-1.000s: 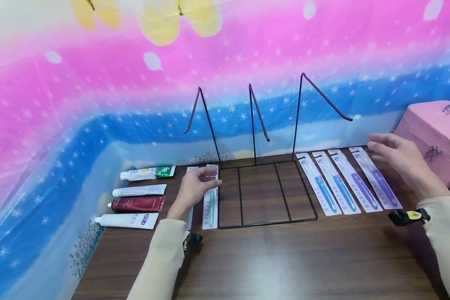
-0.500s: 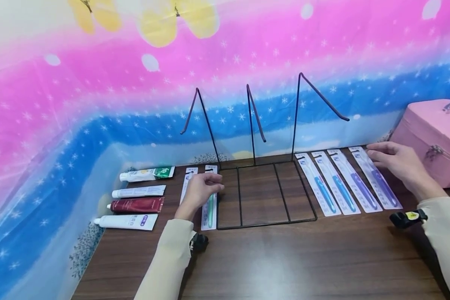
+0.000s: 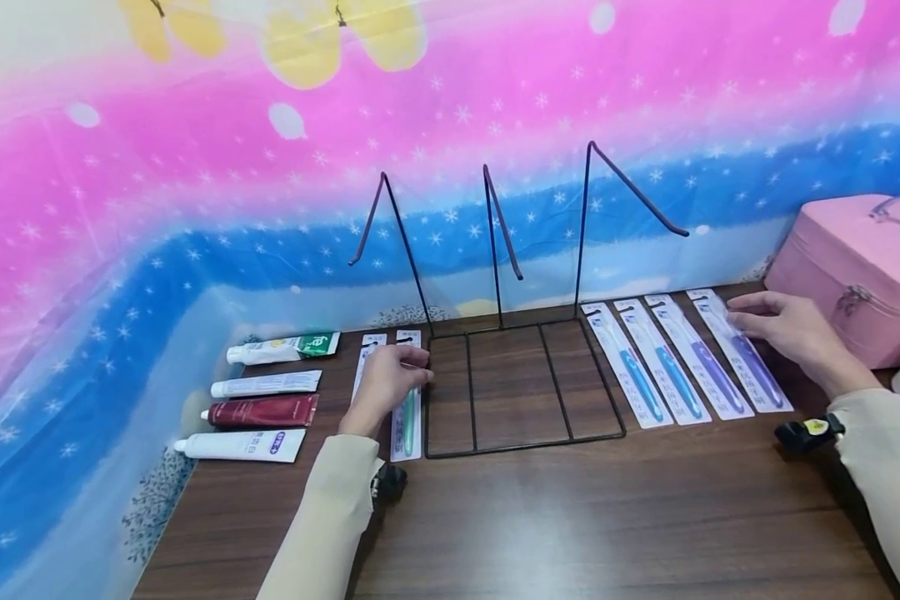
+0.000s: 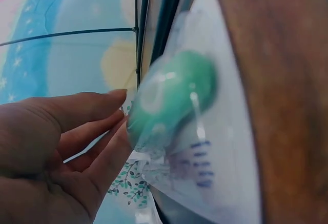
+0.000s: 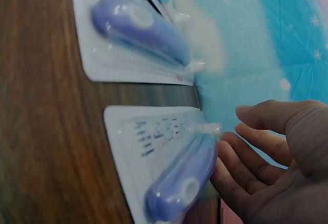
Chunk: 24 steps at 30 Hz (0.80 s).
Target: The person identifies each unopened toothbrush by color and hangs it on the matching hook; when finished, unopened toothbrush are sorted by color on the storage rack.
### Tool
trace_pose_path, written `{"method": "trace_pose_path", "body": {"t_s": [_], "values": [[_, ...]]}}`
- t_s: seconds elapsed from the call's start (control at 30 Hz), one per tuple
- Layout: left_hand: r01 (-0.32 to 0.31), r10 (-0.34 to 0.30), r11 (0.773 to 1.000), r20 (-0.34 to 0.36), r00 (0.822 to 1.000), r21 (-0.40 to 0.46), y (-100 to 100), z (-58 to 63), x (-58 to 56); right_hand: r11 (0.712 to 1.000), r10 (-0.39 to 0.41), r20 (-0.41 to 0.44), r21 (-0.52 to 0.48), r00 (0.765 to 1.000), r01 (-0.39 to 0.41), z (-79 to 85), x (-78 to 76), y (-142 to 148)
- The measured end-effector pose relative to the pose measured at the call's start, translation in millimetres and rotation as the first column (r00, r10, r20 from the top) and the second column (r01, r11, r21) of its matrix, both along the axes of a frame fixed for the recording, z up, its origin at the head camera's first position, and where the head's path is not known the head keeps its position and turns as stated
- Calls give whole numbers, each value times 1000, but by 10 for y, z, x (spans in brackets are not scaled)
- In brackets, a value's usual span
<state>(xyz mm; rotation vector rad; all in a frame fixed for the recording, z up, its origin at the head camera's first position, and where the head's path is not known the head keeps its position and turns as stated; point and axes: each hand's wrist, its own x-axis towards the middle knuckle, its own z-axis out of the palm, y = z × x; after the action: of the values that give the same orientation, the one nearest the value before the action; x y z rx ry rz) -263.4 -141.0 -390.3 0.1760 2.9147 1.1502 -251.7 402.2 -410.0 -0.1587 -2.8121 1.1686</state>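
Where the left hand is held: over the green toothbrush pack, which is laid on the table just left of the wire rack.
Left grip: nothing is held; the fingers are relaxed, with a gap left between thumb and fingertips. In the left wrist view the fingertips are seen close beside the green handle; whether it is touched cannot be told.
Second pack: laid left of the green one and partly hidden by the left hand.
Right hand: held over the edge of the outer purple toothbrush pack, near the pink case.
Right grip: the fingers are loosely bent and nothing is grasped; contact with the purple handle cannot be made out.
Right row: the inner purple toothbrush pack and two blue toothbrush packs are lined up between the outer purple one and the rack.
Rack: its base is laid flat, and three bent wires are raised at its back.
Tubes: a green-and-white tube, a slim white tube, a dark red tube and a purple-marked white tube are stacked in a column at the left.
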Motion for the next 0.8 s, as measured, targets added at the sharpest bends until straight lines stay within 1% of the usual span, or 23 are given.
{"method": "trace_pose_path", "body": {"t_s": [0.13, 0.3, 0.4, 0.57, 0.73, 0.8], "values": [[-18, 17, 999, -20, 1000, -52, 25, -6, -38, 1000, 9, 14, 28, 1000, -9, -19, -18, 18], [-24, 23, 997, -14, 1000, -67, 38, -19, -82, 996, 14, 37, 88, 999, -18, -43, -36, 51], [-26, 26, 998, -2, 1000, -64, 35, -24, -105, 994, 26, 57, 108, 998, -32, -54, -56, 71], [-28, 28, 999, 22, 999, -35, 21, -36, -141, 994, 37, 93, 95, 995, -46, -63, -95, 103], [-39, 39, 999, 39, 998, -10, 17, -28, -158, 995, 14, 132, 92, 991, -26, -77, -146, 113], [-43, 44, 999, 38, 998, -5, 19, -23, -163, 993, 5, 127, 114, 992, -19, -76, -167, 104]]}}
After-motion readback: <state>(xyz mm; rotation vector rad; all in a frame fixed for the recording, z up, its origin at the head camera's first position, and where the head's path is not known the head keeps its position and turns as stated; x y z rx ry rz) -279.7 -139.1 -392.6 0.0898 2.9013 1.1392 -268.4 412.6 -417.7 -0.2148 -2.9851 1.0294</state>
